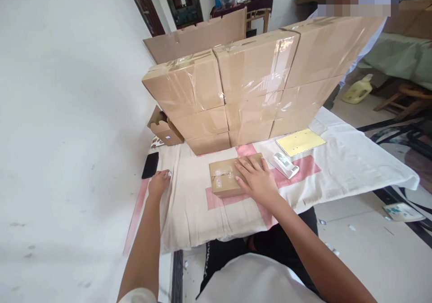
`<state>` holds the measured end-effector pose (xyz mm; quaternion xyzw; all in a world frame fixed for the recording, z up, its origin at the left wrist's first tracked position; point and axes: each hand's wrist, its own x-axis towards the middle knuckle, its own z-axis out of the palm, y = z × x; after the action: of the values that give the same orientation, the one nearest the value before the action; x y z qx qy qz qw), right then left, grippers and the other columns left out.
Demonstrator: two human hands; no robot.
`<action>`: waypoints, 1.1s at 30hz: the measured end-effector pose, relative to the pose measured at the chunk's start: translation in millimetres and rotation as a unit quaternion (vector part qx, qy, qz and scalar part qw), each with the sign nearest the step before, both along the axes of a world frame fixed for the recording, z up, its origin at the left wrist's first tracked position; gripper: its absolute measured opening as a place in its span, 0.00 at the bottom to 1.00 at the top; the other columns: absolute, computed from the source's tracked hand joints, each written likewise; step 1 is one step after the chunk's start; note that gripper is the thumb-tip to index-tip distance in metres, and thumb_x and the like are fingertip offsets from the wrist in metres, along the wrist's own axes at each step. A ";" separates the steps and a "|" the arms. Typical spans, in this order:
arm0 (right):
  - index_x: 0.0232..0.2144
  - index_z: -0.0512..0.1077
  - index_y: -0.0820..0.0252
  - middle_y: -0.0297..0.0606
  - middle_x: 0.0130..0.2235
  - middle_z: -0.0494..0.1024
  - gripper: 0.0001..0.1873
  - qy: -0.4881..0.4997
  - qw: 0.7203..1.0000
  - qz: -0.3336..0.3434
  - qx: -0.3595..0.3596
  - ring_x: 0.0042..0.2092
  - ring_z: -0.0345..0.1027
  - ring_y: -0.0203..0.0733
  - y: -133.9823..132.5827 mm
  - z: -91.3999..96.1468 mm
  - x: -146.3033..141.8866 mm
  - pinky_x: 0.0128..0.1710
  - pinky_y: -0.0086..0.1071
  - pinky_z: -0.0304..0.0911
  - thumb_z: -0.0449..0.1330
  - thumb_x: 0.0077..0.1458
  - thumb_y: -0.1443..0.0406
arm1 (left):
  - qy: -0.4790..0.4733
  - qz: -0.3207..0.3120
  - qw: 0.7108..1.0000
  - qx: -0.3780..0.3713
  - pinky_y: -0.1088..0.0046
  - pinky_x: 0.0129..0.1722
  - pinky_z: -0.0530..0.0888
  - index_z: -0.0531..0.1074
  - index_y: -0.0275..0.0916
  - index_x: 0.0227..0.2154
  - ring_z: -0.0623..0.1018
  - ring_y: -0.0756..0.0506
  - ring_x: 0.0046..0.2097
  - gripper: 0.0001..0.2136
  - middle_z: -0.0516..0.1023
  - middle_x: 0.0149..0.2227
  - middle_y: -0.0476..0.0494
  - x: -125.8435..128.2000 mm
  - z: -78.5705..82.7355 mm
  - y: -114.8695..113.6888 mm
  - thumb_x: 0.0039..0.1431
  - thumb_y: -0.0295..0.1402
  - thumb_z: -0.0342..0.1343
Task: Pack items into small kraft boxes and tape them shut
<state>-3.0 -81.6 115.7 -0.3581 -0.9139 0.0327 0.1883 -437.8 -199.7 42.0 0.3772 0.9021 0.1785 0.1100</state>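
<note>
My right hand (256, 179) lies flat with spread fingers on top of a small cardboard box (222, 173), which has clear tape along its seam at the left end. To the left, near the table's edge, my left hand (159, 184) is closed, with a small whitish piece (168, 174) at its fingertips, too small to name. A black phone (150, 165) lies just beyond that hand. Right of the box rests a white handheld device (284, 165), and behind it is a yellow sheet (300, 142).
Large taped cardboard boxes (253, 76) are stacked along the table's far side. An opened small carton (168, 134) stands at their left, near the white wall (67, 114). A pale cloth (189, 213) covers the table. Another person stands behind the stack at right.
</note>
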 end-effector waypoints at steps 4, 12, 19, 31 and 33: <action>0.66 0.67 0.57 0.40 0.68 0.66 0.26 -0.006 1.000 0.001 -0.023 0.69 0.57 0.60 -1.3 3.7 2.6 0.69 0.64 0.42 0.48 0.72 0.56 | -0.026 0.017 0.999 0.036 0.58 0.50 0.76 0.75 0.35 0.40 0.78 0.44 0.46 0.13 0.78 0.44 0.43 2.1 10.9 4.3 0.64 0.41 0.60; 0.64 0.69 0.58 0.43 0.67 0.68 0.24 0.032 0.998 0.020 -0.049 0.68 0.58 0.63 1.1 5.5 3.1 0.68 0.67 0.42 0.52 0.71 0.57 | -0.118 0.066 0.950 0.280 0.65 0.43 0.75 0.75 0.38 0.32 0.77 0.43 0.38 0.19 0.77 0.31 0.45 95.7 50.9 -35.5 0.55 0.51 0.58; 0.54 0.75 0.55 0.41 0.57 0.78 0.16 0.261 0.950 0.154 -0.078 0.65 0.64 0.53 -16.4 14.5 25.2 0.70 0.58 0.48 0.60 0.67 0.58 | -0.227 -0.077 0.910 0.339 0.71 0.39 0.72 0.74 0.40 0.28 0.74 0.46 0.38 0.15 0.73 0.32 0.46 248.6 89.4 -66.9 0.64 0.45 0.57; 0.35 0.73 0.57 0.34 0.28 0.76 0.05 0.488 0.845 0.095 -0.194 0.30 0.68 0.36 -97.5 -11.9 62.5 0.32 0.31 0.64 0.62 0.63 0.71 | -0.228 -0.369 0.870 0.236 0.71 0.42 0.73 0.80 0.46 0.42 0.78 0.47 0.41 0.10 0.78 0.38 0.46 314.0 96.2 -29.7 0.70 0.35 0.52; 0.35 0.71 0.57 0.34 0.29 0.74 0.05 0.474 0.851 0.075 -0.212 0.31 0.68 0.36 -96.6 -15.3 75.3 0.32 0.30 0.63 0.60 0.63 0.71 | -0.158 -0.359 0.890 0.233 0.67 0.47 0.74 0.79 0.45 0.45 0.78 0.44 0.46 0.11 0.79 0.43 0.43 312.2 93.8 -16.0 0.69 0.37 0.52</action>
<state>72.3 -178.1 100.4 -0.2609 -0.7086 0.4057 0.5150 -125.5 -215.6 135.8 0.6565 0.6084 0.3896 0.2169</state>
